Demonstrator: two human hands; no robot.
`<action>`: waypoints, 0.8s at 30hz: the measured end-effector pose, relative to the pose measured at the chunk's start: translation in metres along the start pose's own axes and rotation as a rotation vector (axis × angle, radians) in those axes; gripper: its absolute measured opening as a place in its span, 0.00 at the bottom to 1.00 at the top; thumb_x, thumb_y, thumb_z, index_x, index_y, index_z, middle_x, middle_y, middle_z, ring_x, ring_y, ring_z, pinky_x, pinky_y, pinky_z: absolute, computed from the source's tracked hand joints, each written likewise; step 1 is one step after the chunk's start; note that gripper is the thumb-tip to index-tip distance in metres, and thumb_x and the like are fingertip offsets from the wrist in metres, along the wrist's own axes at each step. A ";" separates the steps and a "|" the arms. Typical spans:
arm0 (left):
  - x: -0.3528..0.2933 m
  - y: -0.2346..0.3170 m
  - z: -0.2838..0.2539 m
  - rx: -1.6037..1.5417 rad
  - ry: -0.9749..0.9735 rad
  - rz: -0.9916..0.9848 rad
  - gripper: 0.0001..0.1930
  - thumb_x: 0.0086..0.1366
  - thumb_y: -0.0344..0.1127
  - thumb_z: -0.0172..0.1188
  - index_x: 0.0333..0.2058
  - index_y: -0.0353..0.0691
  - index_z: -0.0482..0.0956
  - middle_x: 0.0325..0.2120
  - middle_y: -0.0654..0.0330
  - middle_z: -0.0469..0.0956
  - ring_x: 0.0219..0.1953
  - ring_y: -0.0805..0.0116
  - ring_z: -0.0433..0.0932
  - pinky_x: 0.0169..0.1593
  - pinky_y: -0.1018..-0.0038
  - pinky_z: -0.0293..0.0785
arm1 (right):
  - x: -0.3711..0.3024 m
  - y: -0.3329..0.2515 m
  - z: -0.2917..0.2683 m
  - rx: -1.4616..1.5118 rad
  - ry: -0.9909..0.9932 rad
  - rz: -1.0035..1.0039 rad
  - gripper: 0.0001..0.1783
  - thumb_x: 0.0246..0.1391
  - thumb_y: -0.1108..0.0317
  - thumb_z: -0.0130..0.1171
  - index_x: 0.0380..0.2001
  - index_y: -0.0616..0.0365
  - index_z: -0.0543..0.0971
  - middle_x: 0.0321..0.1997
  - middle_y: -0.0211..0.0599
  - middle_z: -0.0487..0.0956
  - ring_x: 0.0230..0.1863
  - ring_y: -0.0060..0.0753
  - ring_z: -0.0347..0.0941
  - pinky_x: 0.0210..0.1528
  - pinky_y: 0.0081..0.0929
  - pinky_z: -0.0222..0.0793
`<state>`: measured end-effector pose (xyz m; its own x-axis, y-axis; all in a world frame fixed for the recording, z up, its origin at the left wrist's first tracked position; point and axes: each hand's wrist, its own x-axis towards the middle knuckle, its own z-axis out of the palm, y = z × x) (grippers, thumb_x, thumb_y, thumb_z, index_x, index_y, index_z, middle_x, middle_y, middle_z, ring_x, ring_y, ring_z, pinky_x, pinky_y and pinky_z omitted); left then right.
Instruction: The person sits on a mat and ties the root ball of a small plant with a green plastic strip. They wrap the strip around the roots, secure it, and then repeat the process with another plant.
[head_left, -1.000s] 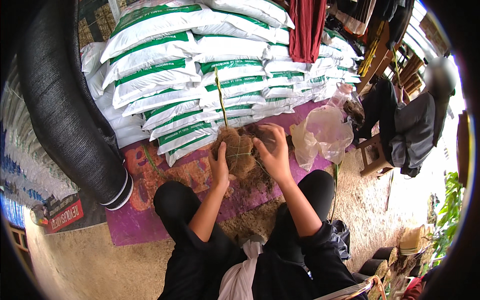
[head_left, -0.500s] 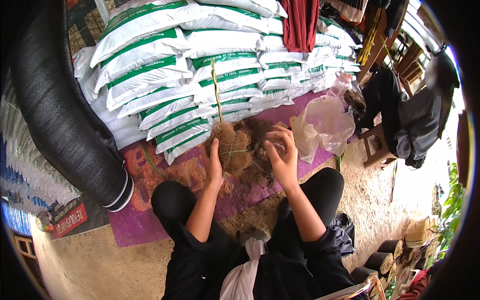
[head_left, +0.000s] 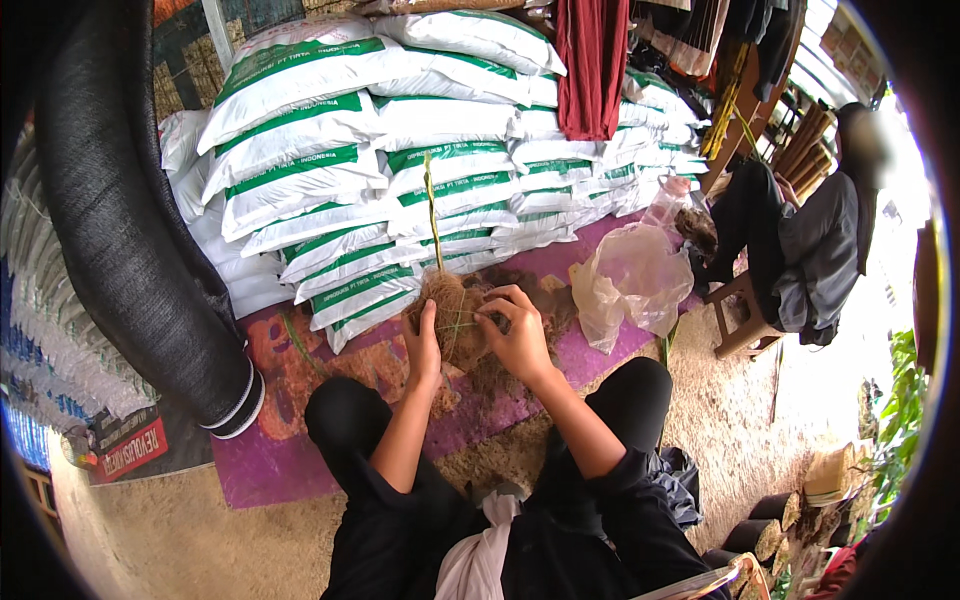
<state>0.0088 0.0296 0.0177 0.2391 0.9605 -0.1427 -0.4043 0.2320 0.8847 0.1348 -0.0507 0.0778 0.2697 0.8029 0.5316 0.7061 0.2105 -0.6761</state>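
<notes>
A round ball of brown coconut fibre stands in front of me, with a thin yellow-green stem rising from its top. Pale green string is wound around the ball. My left hand cups its left side, thumb up along the fibre. At the right side, my right hand is closed in a pinch close against the ball, where the string runs; the string between the fingertips is too fine to see clearly. Loose dark fibre lies behind and right of the right hand.
White and green sacks are stacked beyond the purple mat. A clear plastic bag lies at the right. Further right, another person in dark clothes sits on a low stool. A big black roll leans at left.
My right hand has moved left to the ball, and its spread fingers have closed into a pinch. The left hand stays at the ball's left side. The view has tipped slightly upward.
</notes>
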 end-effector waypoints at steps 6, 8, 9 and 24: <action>0.008 -0.011 -0.013 0.074 0.070 0.020 0.46 0.55 0.56 0.56 0.61 0.34 0.43 0.59 0.50 0.50 0.61 0.57 0.50 0.61 0.63 0.49 | -0.004 -0.014 -0.009 0.361 -0.121 0.290 0.04 0.52 0.74 0.53 0.29 0.63 0.70 0.25 0.29 0.71 0.30 0.19 0.66 0.33 0.20 0.63; 0.009 -0.013 -0.017 0.096 0.096 0.016 0.47 0.55 0.57 0.56 0.61 0.34 0.42 0.60 0.49 0.47 0.62 0.57 0.48 0.61 0.62 0.48 | -0.011 -0.012 -0.011 0.467 -0.141 0.327 0.05 0.55 0.71 0.52 0.30 0.61 0.69 0.22 0.26 0.69 0.25 0.13 0.62 0.27 0.16 0.59; 0.009 -0.012 -0.017 0.105 0.112 0.016 0.48 0.54 0.58 0.56 0.61 0.34 0.41 0.61 0.48 0.46 0.63 0.57 0.47 0.61 0.62 0.48 | -0.013 -0.012 -0.013 0.496 -0.150 0.342 0.05 0.55 0.70 0.51 0.30 0.61 0.69 0.21 0.25 0.68 0.22 0.11 0.60 0.24 0.14 0.57; 0.004 0.007 -0.011 -0.008 0.218 0.181 0.27 0.57 0.49 0.57 0.47 0.34 0.63 0.44 0.55 0.68 0.46 0.65 0.66 0.50 0.70 0.60 | -0.055 -0.028 -0.020 0.775 -0.248 0.593 0.03 0.56 0.70 0.50 0.31 0.58 0.70 0.12 0.20 0.59 0.10 0.12 0.49 0.12 0.17 0.43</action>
<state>-0.0025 0.0365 0.0181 -0.0325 0.9966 -0.0756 -0.4305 0.0543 0.9009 0.1139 -0.1120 0.0777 0.2332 0.9706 -0.0603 -0.1429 -0.0272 -0.9894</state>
